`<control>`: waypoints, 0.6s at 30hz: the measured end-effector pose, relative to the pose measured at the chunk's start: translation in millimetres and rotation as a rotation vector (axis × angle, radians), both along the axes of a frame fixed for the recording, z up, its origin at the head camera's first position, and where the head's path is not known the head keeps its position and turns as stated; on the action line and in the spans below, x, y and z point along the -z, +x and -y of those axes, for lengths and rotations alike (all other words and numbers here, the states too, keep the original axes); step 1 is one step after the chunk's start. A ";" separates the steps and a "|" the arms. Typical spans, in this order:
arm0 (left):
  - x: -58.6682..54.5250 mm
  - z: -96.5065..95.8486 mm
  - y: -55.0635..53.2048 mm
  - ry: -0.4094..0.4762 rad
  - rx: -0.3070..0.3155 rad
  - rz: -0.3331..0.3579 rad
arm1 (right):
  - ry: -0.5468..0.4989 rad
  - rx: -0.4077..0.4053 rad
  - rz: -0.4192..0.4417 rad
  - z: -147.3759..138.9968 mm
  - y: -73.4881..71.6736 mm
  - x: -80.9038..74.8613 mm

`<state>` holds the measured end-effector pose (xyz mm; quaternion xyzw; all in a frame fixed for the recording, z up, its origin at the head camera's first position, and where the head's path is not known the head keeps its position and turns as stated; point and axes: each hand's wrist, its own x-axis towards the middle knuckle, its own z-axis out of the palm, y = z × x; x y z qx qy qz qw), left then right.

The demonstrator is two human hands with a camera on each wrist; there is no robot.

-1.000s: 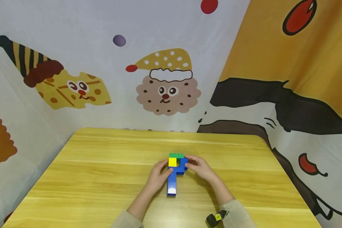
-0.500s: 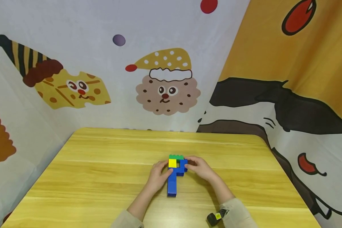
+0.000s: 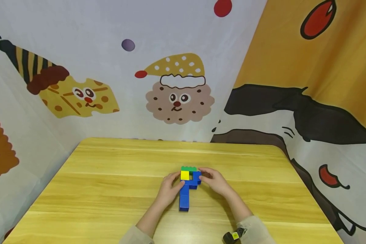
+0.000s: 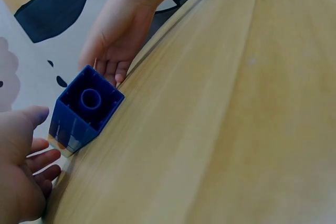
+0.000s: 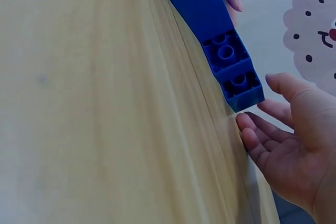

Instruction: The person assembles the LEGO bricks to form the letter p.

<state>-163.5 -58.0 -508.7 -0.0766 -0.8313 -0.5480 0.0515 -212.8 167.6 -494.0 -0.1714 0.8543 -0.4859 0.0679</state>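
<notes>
A P-shaped build of toy building bricks (image 3: pixel 184 198) lies on the wooden table, its stem pointing toward the person. Most of it is blue, with a yellow brick (image 3: pixel 184 175) at the upper left and a studded green brick (image 3: pixel 188 168) across the far end. My left hand (image 3: pixel 167 189) is at its left side, thumb tip overlapping the blue part; the left wrist view shows those fingers loosely spread beside the hollow blue brick end (image 4: pixel 89 100). My right hand (image 3: pixel 216 181) is at the right side. In the right wrist view its relaxed fingertips (image 5: pixel 247 121) are right by the blue end (image 5: pixel 244 90).
The wooden table (image 3: pixel 109 189) extends widely around the bricks. Behind it hangs a cloth (image 3: pixel 109 20) printed with cartoon food and animals. A black strapped device (image 3: pixel 231 236) is by the right sleeve (image 3: pixel 256 230).
The right thumb and fingers have shifted slightly right along the blue brick's edge. The left hand stays in place, and the bricks keep the same arrangement.
</notes>
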 end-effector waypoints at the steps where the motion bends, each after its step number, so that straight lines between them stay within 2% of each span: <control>1: -0.2 1.0 1.0 0.006 0.005 -0.001 | -0.001 0.005 -0.004 -1.1 1.4 -0.4; 3: 0.4 3.9 3.6 0.012 0.017 -0.006 | 0.003 0.010 -0.019 -5.4 1.6 3.9; 10: -2.8 26.6 19.2 0.030 0.075 0.022 | 0.037 -0.016 -0.044 -31.2 17.5 -1.0; 14: -5.7 44.4 27.4 0.009 0.090 0.031 | 0.078 -0.038 -0.087 -50.6 27.1 -5.4; 18: -9.4 61.5 33.4 -0.024 0.110 0.026 | 0.125 -0.043 -0.090 -69.8 35.9 -9.8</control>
